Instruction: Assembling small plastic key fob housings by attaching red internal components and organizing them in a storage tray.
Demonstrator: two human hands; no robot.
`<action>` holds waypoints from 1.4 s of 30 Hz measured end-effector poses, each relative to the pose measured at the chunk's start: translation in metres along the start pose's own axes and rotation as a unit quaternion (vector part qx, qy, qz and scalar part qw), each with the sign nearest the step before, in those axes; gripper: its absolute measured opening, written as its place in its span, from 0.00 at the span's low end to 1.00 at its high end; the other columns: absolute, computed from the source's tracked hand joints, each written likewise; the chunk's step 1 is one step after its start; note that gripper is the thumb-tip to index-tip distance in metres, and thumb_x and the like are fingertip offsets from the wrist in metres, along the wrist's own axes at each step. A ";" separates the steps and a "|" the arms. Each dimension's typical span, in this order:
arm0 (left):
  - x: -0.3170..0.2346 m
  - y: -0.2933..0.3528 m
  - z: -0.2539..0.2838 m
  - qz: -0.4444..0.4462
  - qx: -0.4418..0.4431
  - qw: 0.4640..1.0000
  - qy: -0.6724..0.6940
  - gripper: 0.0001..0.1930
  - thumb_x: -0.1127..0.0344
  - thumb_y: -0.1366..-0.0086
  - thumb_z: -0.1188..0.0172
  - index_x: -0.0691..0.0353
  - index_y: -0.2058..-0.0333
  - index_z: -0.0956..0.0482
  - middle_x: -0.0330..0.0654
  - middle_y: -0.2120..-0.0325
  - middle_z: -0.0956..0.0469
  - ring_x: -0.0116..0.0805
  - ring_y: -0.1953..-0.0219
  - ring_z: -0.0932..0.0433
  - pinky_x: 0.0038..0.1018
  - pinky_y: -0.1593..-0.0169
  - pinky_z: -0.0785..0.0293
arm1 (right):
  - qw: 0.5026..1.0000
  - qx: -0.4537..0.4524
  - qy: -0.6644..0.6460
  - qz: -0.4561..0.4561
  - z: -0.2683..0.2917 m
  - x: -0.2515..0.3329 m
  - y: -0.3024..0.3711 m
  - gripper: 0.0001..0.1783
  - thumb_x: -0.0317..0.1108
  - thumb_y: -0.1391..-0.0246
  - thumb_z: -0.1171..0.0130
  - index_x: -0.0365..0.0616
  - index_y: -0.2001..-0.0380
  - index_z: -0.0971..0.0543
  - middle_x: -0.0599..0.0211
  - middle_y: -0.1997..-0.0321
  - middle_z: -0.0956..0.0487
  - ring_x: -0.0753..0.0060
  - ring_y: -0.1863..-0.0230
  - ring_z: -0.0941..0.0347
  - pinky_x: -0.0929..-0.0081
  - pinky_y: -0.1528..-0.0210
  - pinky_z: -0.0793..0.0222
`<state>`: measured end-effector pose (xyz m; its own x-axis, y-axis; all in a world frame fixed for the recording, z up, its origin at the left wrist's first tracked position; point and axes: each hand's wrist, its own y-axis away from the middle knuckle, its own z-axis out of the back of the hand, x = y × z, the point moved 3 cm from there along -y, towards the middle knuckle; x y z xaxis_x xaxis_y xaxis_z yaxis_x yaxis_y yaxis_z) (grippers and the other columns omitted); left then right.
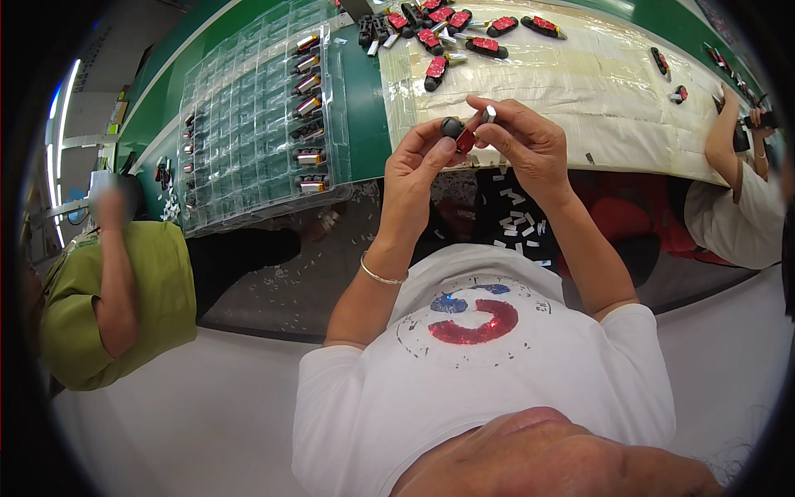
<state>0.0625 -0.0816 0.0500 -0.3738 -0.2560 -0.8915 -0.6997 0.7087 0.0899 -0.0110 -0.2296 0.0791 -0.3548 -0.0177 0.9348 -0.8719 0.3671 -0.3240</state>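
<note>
Between both hands, over the near edge of the padded work surface, is a small black device (452, 127) with a rounded end and a red face. My left hand (414, 166) pinches its black end between thumb and fingers. Closed on the other side, my right hand (530, 145) has its thumb and fingers around a small silver-ended piece (489, 114). Fingers cover much of the device, so how the silver piece joins it cannot be made out. Similar black devices with red faces (487, 47) and silver parts lie loose farther back.
A clear compartment tray (248, 124) on the green table (364, 124) at left holds rows of devices along two sides. Cream padding under clear tape (580, 91) covers the table ahead. People sit at left (124, 298) and right (737, 207). White scraps (522, 219) lie on my lap.
</note>
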 end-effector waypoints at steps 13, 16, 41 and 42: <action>-0.012 0.001 -0.012 0.016 -0.045 0.994 0.103 0.16 0.62 0.29 0.49 0.66 0.48 0.30 0.45 0.61 0.21 0.28 0.68 0.20 0.19 0.68 0.22 | 0.986 0.003 0.141 0.090 -0.001 0.010 -0.005 0.19 0.27 0.47 0.37 0.42 0.50 0.21 0.66 0.60 0.19 0.77 0.63 0.22 0.82 0.59 0.26; -0.018 0.005 -0.018 -0.026 -0.040 0.998 0.041 0.17 0.67 0.31 0.45 0.67 0.46 0.29 0.44 0.61 0.21 0.26 0.70 0.20 0.20 0.66 0.21 | 0.978 -0.007 0.185 0.095 0.000 0.016 -0.007 0.20 0.26 0.47 0.37 0.43 0.50 0.21 0.64 0.60 0.20 0.76 0.63 0.22 0.80 0.61 0.26; -0.033 0.013 -0.015 -0.082 -0.046 0.991 -0.093 0.14 0.76 0.36 0.40 0.71 0.52 0.26 0.42 0.59 0.21 0.22 0.58 0.23 0.16 0.54 0.26 | 0.946 0.122 0.280 0.111 0.000 0.028 -0.013 0.16 0.30 0.50 0.34 0.50 0.55 0.17 0.69 0.65 0.24 0.72 0.62 0.27 0.77 0.62 0.28; -0.033 0.013 -0.016 -0.082 -0.045 0.991 -0.093 0.14 0.76 0.36 0.40 0.71 0.52 0.26 0.42 0.59 0.21 0.22 0.58 0.23 0.16 0.54 0.26 | 0.950 0.117 0.272 0.095 -0.001 0.028 -0.013 0.16 0.29 0.51 0.34 0.50 0.56 0.16 0.69 0.65 0.24 0.73 0.62 0.27 0.78 0.62 0.28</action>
<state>0.0558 -0.0740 0.0879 -0.1375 -0.2314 -0.9631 -0.7970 0.6032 -0.0311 -0.0097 -0.2339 0.1098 -0.3425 0.5355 0.7720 -0.8832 0.0967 -0.4589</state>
